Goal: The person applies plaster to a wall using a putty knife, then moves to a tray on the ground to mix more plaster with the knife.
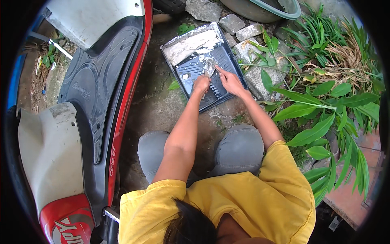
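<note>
On the ground lies a black plastic tray [182, 73] with a ribbed bottom, with a thick pale grey paste [189, 44] along its far end and smears below it. My left hand [202, 85] is closed around what looks like the handle of a scraper [209, 68], whose blade is coated in paste. My right hand [230, 83] reaches over the tray's right part, index finger stretched to the blade, other fingers curled; whether they hold anything is unclear.
A red, white and black scooter [93, 81] stands close along the left. Broken concrete pieces [260, 79] lie beside and beyond the tray. Leafy plants [308, 105] crowd the right. A large greenish tub [284, 12] sits at the back. My knees [237, 150] are below the tray.
</note>
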`<state>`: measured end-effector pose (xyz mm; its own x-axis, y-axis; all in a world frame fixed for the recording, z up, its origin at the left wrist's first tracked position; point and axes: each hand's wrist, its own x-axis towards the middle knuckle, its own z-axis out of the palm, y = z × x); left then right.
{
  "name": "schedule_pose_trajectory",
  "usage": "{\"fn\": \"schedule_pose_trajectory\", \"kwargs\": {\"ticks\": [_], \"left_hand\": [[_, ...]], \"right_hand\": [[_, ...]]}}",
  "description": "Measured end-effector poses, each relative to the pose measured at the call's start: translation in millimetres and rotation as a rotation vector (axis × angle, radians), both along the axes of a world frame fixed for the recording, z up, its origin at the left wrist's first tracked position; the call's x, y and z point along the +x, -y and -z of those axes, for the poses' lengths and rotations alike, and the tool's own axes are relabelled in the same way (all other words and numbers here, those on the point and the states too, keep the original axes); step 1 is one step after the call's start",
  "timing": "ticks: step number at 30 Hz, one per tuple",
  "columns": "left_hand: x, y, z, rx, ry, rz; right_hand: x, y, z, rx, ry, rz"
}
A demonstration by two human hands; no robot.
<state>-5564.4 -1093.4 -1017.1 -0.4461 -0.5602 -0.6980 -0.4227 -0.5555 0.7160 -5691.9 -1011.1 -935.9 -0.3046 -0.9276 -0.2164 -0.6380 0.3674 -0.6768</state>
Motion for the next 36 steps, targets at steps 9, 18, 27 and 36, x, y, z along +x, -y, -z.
{"fn": "schedule_pose_trajectory", "kwargs": {"ticks": [9, 18, 27, 36], "left_hand": [[10.8, 7.6, -14.9, 0.039, -0.060, 0.030], [9.6, 6.1, -17.7, 0.100, -0.054, 0.009], [2.2, 2.8, -7.1, -0.033, 0.008, -0.013], [17.0, 1.2, -9.0, -0.051, -0.022, 0.057]], "right_hand": [[8.6, -13.0, -21.7, 0.233, 1.079, 0.349], [29.3, -17.2, 7.2, 0.085, -0.143, 0.065], [16.5, 4.8, 4.6, 0.198, -0.339, -0.023], [-19.0, -5.3, -38.6, 0.311, 0.769, 0.335]]}}
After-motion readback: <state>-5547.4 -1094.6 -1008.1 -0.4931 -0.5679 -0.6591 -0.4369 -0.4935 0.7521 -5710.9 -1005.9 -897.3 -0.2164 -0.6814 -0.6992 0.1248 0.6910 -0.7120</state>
